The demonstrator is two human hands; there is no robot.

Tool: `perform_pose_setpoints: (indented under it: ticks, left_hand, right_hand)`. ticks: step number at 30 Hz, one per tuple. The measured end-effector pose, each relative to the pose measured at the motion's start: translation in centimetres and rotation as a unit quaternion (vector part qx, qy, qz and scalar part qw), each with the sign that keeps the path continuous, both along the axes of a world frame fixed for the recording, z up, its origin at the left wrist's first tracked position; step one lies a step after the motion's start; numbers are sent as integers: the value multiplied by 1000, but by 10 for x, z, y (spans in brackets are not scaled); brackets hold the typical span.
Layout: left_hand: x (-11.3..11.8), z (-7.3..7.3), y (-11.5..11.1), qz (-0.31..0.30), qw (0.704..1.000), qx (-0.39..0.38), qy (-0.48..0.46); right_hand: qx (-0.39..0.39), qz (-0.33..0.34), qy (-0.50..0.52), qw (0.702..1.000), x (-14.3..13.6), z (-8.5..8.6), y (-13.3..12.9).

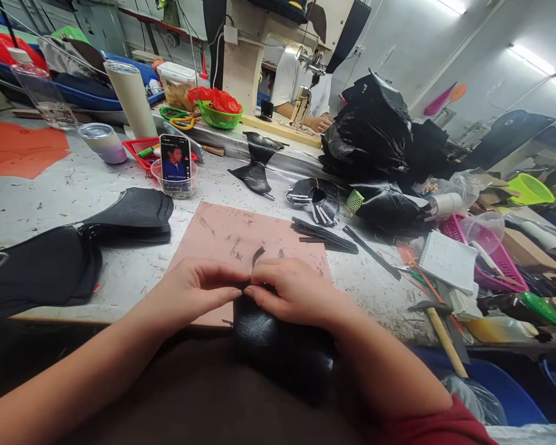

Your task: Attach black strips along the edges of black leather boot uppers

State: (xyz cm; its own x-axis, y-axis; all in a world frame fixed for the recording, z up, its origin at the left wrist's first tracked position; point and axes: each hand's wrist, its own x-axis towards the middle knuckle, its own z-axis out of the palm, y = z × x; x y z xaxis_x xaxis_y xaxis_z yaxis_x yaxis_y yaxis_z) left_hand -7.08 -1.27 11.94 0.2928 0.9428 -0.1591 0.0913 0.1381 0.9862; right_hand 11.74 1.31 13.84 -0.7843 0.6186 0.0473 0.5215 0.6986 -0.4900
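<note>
Both my hands meet over the near edge of a pinkish mat (pixel 213 232). A glossy black leather piece (pixel 273 340) hangs from them toward my lap. My left hand (pixel 199 287) pinches its upper edge between thumb and fingers. Right beside it, my right hand (pixel 291 290) grips the same edge, fingers curled. A small dark strip (pixel 258 255) sticks up just beyond my fingertips; whether it is joined to the leather I cannot tell. Thin black strips (pixel 324 236) lie in a bundle at the mat's right edge.
Stacked black pieces (pixel 41 266) lie at left. A phone (pixel 175 162) stands in a clear bowl. Behind are a sewing machine (pixel 241 62), a person's hand (pixel 320 123) and a black leather pile (pixel 370 130). A hammer (pixel 447 340) and notebook (pixel 448 261) lie at right.
</note>
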Motion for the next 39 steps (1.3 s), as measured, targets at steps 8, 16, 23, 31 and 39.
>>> perform_pose_setpoints:
  ticks: [8, 16, 23, 31, 39]
  left_hand:
    - [4, -4, -3, 107, 993, -37, -23]
    - [-3, 10, 21, -63, 995, -33, 63]
    - [-4, 20, 38, -127, 984, -17, 121]
    - [-7, 24, 48, -199, 972, -31, 118]
    - [-6, 36, 55, -283, 935, 29, 211]
  right_hand:
    - [-43, -48, 115, 991, 11, 2, 4]
    - [-9, -16, 100, 995, 9, 9, 5]
    - [24, -29, 78, 996, 17, 19, 9]
    - [27, -29, 68, 997, 20, 24, 13]
    - [35, -11, 61, 997, 16, 24, 14]
